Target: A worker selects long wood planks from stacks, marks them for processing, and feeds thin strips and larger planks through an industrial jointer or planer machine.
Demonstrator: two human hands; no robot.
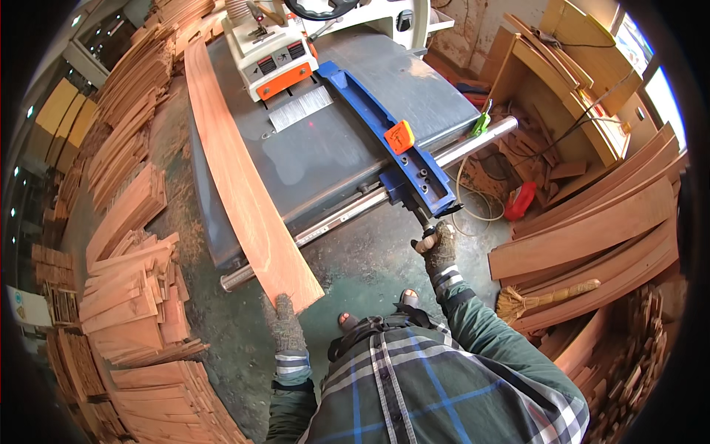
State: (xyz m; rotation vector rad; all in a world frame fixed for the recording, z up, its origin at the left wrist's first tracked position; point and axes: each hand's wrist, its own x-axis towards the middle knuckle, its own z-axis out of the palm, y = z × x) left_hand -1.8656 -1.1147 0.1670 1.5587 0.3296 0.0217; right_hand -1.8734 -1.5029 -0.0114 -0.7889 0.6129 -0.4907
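A long, reddish-brown wooden board (240,174) lies along the left side of a grey metal machine table (296,159), with its near end sticking out past the table's front edge. At that near end my gloved left hand (284,322) grips the board, thumb on top and fingers hidden below. My gloved right hand (438,248) is closed round the handle at the near end of a blue fence (396,140). The fence lies across the table and sits on a round metal rail (340,216) along the front. An orange block (399,137) is on the fence.
The white machine head (266,52) with an orange guard stands over the table's far part. A green clamp (481,118) is on the rail's right. Stacked boards (129,303) line the left; curved boards (584,229) with a straw hand broom (543,297) lie right.
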